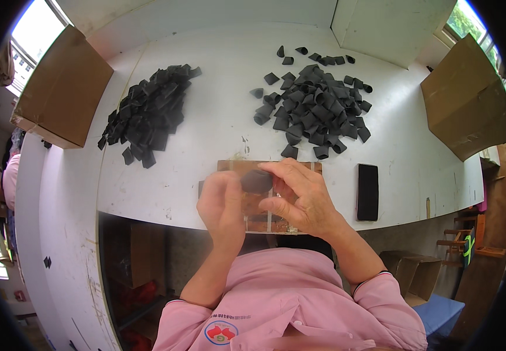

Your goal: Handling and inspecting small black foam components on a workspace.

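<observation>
A short dark grey fabric-like tube [257, 182] is held between my two hands above a wooden board [229, 166] at the table's front edge. My left hand [222, 202], slightly blurred, is closed on the tube's left end. On the other side, the fingers of my right hand [299, 196] curl round its right end, with the thumb lower down. Beyond the board on the right lies a loose pile of similar open-ended tubes [317, 108]. Far left, a second pile holds flatter black pieces [150, 111].
A black phone [367, 192] lies right of the board. Cardboard boxes stand at the table's left [65, 88] and right [469, 99] sides. Below the right edge are an open carton [411, 275] and a wooden stool [460, 240]. Another person [10, 181] is at far left.
</observation>
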Tool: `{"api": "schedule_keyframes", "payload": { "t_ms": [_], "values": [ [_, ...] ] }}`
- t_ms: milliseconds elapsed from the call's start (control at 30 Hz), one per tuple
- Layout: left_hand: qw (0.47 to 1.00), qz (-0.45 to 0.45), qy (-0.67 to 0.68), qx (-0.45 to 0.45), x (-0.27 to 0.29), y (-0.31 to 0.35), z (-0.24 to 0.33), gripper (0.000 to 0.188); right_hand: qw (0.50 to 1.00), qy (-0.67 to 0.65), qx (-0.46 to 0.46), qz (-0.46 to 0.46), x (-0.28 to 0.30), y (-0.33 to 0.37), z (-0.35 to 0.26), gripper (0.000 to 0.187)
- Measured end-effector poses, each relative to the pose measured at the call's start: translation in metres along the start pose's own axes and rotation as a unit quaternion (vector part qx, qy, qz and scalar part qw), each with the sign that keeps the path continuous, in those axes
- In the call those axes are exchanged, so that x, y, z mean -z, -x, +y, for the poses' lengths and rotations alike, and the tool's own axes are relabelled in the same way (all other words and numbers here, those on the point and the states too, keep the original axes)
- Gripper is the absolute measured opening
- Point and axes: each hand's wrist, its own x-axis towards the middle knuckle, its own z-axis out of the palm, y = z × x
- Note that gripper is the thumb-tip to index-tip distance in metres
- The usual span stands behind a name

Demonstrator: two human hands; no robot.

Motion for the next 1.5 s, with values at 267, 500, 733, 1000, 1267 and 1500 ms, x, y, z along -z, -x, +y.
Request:
{"api": "schedule_keyframes", "payload": {
  "t_ms": [267, 500, 733, 1000, 1267, 1500],
  "values": [
    [0.999, 0.019, -0.032, 0.007, 0.009, 0.001, -0.008, 0.015, 0.987, 0.147, 0.057, 0.0, -0.006, -0.009, -0.005, 0.013],
    [0.998, -0.038, -0.055, -0.002, 0.015, -0.003, -0.012, 0.012, 0.995, 0.037, 0.045, 0.077, -0.026, 0.002, 0.019, 0.007],
    [0.971, -0.118, -0.163, -0.127, 0.008, -0.015, 0.001, 0.011, 0.996, -0.06, -0.04, 0.058, -0.022, 0.006, 0.016, 0.007],
    [0.996, -0.079, 0.01, 0.041, 0.01, -0.021, -0.001, 0.004, 0.994, 0.074, 0.049, 0.058, -0.02, -0.009, 0.007, 0.011],
    [0.974, -0.11, -0.14, -0.142, 0.008, -0.023, -0.006, 0.005, 0.988, 0.047, 0.088, 0.118, -0.032, 0.0, 0.028, 0.009],
    [0.966, -0.111, -0.143, -0.184, 0.008, -0.022, -0.012, 0.004, 0.985, 0.057, 0.106, 0.124, -0.038, 0.001, 0.028, 0.009]
  ]
}}
